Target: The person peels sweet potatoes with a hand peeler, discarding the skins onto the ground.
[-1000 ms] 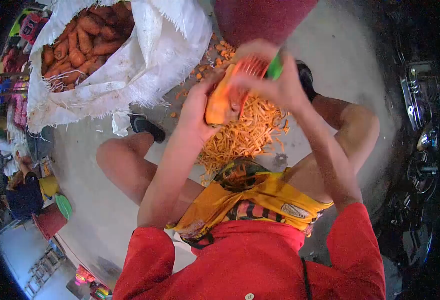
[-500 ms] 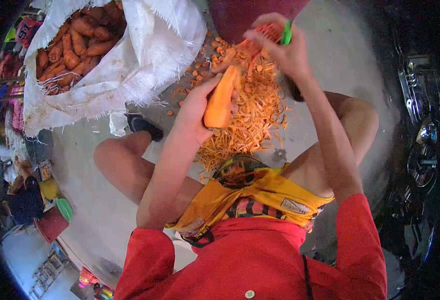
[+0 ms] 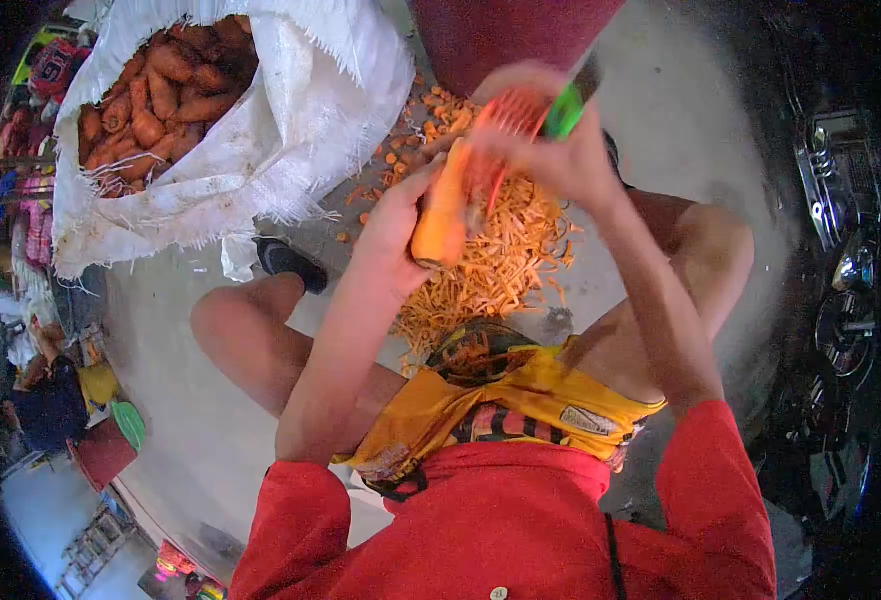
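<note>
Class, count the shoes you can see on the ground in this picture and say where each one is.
2. One black shoe lies beside the white sack. The other shoe is mostly hidden behind the right hand, so only a dark edge shows.

Single head-worn view, wide-angle, looking steeply down over the wearer's red shirt [image 3: 521,520] and bare knees onto the grey concrete floor [image 3: 191,420], close to both raised hands; dark, curved vignetting at frame edges

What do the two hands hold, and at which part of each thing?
The left hand holds a carrot around its lower end. The right hand grips a green-handled peeler by the handle, against the carrot's upper part.
</note>
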A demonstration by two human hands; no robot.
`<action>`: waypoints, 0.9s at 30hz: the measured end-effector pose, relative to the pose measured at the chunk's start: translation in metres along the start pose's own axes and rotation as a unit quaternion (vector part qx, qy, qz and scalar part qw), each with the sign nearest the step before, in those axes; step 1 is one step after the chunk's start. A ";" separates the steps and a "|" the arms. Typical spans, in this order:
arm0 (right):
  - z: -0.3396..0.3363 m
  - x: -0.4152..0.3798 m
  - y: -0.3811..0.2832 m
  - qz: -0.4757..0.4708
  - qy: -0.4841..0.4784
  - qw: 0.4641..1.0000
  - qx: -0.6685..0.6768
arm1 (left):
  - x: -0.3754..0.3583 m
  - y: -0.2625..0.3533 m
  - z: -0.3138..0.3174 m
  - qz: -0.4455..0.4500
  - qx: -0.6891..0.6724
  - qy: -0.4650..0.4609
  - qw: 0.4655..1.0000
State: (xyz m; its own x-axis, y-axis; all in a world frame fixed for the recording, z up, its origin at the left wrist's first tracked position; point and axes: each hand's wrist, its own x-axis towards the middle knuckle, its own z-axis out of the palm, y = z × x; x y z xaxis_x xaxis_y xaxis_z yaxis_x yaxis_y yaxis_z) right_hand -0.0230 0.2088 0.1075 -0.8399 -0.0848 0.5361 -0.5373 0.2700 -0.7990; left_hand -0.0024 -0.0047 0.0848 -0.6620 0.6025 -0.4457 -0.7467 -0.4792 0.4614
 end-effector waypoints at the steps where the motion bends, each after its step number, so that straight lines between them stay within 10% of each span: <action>1: 0.002 -0.001 -0.006 -0.002 0.000 1.000 0.000 | -0.002 0.001 0.013 0.024 0.001 0.049 0.999; 3: 0.005 -0.005 -0.012 -0.040 -0.118 0.992 0.012 | -0.003 0.003 0.013 0.046 0.001 0.102 0.994; 8: -0.024 0.016 0.027 0.130 0.077 0.988 0.012 | 0.000 0.002 -0.015 -0.047 -0.037 -0.025 0.998; 11: 0.004 -0.002 -0.011 -0.026 -0.055 0.998 0.032 | 0.006 0.004 -0.025 -0.024 -0.077 -0.095 0.992; 12: 0.011 -0.005 -0.023 -0.075 -0.109 0.991 0.027 | 0.002 0.003 -0.010 -0.002 -0.044 0.035 0.998; 15: 0.012 -0.006 -0.007 0.041 -0.078 0.990 0.106 | 0.005 -0.011 -0.031 0.014 -0.151 -0.092 0.984; 16: 0.008 -0.003 -0.005 0.070 -0.090 0.992 0.049 | -0.008 0.001 0.025 0.046 -0.001 0.113 0.992; 27: -0.015 0.014 0.037 0.032 0.002 0.999 0.018 | 0.010 0.002 -0.021 -0.015 -0.038 -0.039 0.998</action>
State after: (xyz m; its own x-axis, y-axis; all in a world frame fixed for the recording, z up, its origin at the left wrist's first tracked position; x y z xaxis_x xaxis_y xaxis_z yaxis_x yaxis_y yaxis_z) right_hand -0.0533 0.2321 0.0894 -0.8723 -0.0652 0.4847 -0.4852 0.2400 -0.8409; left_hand -0.0120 -0.0127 0.0650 -0.6345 0.6636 -0.3963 -0.7708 -0.5049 0.3885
